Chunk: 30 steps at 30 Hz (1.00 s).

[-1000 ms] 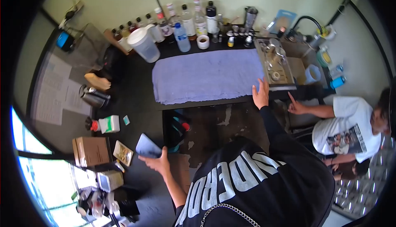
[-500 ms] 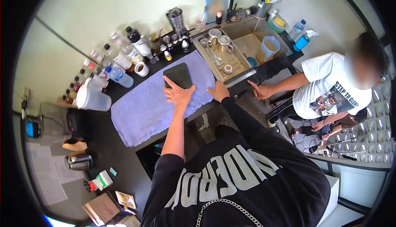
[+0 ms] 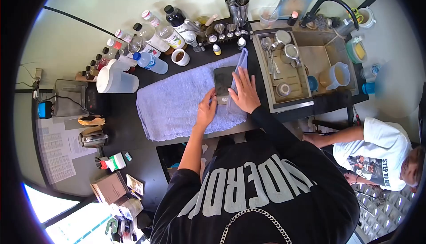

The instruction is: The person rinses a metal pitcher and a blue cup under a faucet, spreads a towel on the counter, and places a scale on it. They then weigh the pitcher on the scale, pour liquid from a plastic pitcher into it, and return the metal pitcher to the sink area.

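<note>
white jug (image 3: 116, 80) sat well left of both hands | left hand (image 3: 207, 111) lay flat, fingers together, on the purple towel (image 3: 177, 102), touching the dark tablet (image 3: 223, 83) | right hand (image 3: 243, 92) spread, pressing a towel fold over the tablet's right edge, hiding it | sink tray (image 3: 284, 77) just right, contents hard to make out

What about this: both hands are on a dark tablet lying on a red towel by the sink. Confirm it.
Not quite. The towel is pale blue-lilac, not red, as the head view shows. The rest holds: the left hand and right hand are on the dark tablet, which lies on that towel beside the sink.
</note>
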{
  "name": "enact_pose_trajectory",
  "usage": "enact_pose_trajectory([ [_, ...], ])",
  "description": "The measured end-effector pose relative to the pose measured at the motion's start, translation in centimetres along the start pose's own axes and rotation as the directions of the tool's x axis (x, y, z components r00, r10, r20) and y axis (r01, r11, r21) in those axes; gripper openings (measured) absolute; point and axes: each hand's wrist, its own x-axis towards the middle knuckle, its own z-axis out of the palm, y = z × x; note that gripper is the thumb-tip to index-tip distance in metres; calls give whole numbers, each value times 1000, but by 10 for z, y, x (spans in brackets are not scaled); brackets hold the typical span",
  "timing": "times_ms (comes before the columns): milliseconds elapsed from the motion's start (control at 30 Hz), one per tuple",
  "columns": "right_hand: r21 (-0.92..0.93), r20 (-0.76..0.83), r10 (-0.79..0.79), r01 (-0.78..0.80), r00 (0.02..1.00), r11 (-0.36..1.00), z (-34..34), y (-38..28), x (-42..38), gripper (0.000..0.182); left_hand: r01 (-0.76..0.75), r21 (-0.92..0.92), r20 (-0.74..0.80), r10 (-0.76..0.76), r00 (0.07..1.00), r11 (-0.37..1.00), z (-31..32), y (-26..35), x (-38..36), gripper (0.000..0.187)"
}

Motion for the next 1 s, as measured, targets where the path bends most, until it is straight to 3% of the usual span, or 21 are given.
enact_pose_trajectory([
  [67,-434,-6,160,-146,987,889,9,-19,13,65,23,3,-3,-23,1000,1000,-2,1,1,37],
  [133,-434,-2,180,-163,984,886,18,-18,10,74,-95,89,-12,96,995,991,-3,-2,3,37],
  [200,-483,104,52,4,993,875,13,-22,-4,73,-157,93,-29,160,987,983,-2,-5,4,37],
  [267,-509,168,66,29,984,860,4,-16,-13,74,-218,89,-72,225,972,972,3,-9,3,37],
  [333,-505,128,98,-20,987,863,2,-4,-5,72,-217,182,-86,235,968,959,7,-16,4,36],
  [367,-457,75,209,-153,975,876,7,-3,7,70,-232,164,-81,247,966,959,6,-18,4,36],
  [467,-492,-56,223,-221,973,842,22,-17,11,68,-270,140,-59,280,958,953,8,-21,4,35],
  [600,-547,172,194,-70,966,834,-21,-16,-30,64,-299,177,-55,312,948,938,3,-25,9,39],
  [700,-457,-159,379,-408,912,791,-34,10,-58,60,-264,45,-19,265,964,963,4,-35,12,39],
  [767,-313,-375,366,-488,852,815,-36,-10,-46,56,-247,-10,-2,247,969,969,-1,-33,9,39],
  [833,-186,-283,311,-370,907,910,-24,-17,-34,55,-247,-42,25,248,968,968,-6,-34,3,40],
  [900,-404,39,282,-243,959,882,-8,-44,-22,57,-313,-62,90,318,944,948,-5,-32,2,40],
  [1000,-403,-144,313,-344,939,848,10,-48,-41,58,-310,-101,102,320,942,945,-9,-29,-6,42],
])
